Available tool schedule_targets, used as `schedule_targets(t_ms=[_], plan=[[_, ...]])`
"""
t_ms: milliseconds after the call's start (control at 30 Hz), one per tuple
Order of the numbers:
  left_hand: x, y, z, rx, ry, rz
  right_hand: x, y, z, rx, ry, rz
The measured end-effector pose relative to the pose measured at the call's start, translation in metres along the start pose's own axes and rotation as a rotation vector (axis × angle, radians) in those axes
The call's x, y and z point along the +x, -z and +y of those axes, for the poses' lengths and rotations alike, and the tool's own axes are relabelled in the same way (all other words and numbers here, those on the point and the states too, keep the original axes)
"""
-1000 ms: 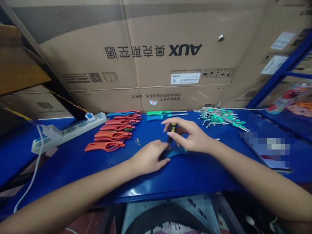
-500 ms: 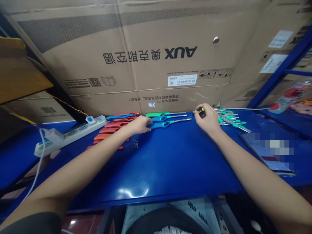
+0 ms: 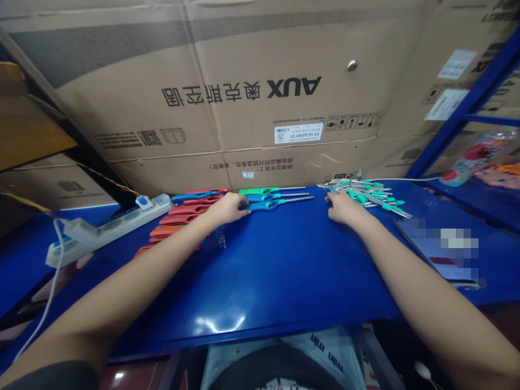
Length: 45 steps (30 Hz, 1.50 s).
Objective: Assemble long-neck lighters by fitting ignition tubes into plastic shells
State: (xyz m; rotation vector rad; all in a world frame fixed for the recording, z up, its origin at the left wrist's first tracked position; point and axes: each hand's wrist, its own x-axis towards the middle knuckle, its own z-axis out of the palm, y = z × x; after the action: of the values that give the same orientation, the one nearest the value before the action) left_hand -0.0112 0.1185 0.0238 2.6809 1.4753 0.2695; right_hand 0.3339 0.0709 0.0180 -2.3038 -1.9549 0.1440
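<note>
My left hand (image 3: 231,209) rests at the handle end of a blue long-nosed lighter (image 3: 260,206), its thumb and fingers closed on it; the metal nozzle points right. Just behind lie another blue lighter (image 3: 287,195) and a green lighter (image 3: 258,191). My right hand (image 3: 343,208) is at the left front edge of a pile of metal lighter nozzles with teal ends (image 3: 382,197). Its fingers are curled together, and what they hold, if anything, is hidden. Red lighter handles (image 3: 179,219) lie in a row beside and partly under my left forearm.
A white power strip (image 3: 117,223) with plugs stands on the left of the blue table (image 3: 260,281). A large cardboard box (image 3: 227,49) walls off the back. On the right are a flat, partly blurred-out object (image 3: 434,260) and a clear bottle (image 3: 475,157).
My right hand has moved slightly right and down toward the nozzle pile; the small black-and-yellow thing it held no longer shows. My left hand stays at the blue lighter. The view has shifted slightly.
</note>
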Motion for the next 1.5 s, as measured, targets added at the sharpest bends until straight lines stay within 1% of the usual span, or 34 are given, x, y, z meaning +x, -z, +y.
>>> schedule_targets(t_ms=[100,233,367,467,567,633,767,900,1033,1167,1367,1500], plan=[[-0.003,0.001,0.004,0.045,0.011,0.043,-0.002,0.002,0.0,-0.037,0.0,-0.058],[-0.006,-0.002,0.015,0.099,-0.005,0.098,-0.004,0.006,-0.002,-0.055,-0.001,-0.07],[-0.003,-0.014,0.027,0.098,-0.025,0.086,-0.004,0.007,-0.004,-0.05,0.009,-0.023],[0.003,-0.026,0.029,0.084,0.037,0.07,-0.003,0.005,-0.006,-0.037,0.034,0.005],[0.011,-0.035,0.029,0.059,0.103,0.031,-0.003,0.0,-0.006,-0.031,0.06,-0.01],[0.016,-0.039,0.029,0.039,0.14,-0.007,-0.003,-0.003,-0.006,-0.032,0.068,-0.021],[0.02,-0.04,0.033,0.015,0.194,-0.055,-0.003,-0.004,-0.005,-0.041,0.064,-0.035],[0.019,-0.041,0.037,0.015,0.205,-0.067,-0.005,0.0,-0.005,-0.055,0.063,-0.044],[0.018,-0.044,0.036,0.024,0.216,-0.079,-0.006,0.002,-0.006,-0.061,0.056,-0.043],[0.017,-0.042,0.035,0.039,0.205,-0.088,-0.005,0.001,-0.007,-0.062,0.067,-0.023],[0.018,-0.041,0.034,0.059,0.191,-0.072,-0.003,-0.003,-0.006,-0.058,0.089,0.001],[0.019,-0.041,0.029,0.07,0.174,-0.017,-0.003,-0.004,-0.006,-0.057,0.095,0.011]])
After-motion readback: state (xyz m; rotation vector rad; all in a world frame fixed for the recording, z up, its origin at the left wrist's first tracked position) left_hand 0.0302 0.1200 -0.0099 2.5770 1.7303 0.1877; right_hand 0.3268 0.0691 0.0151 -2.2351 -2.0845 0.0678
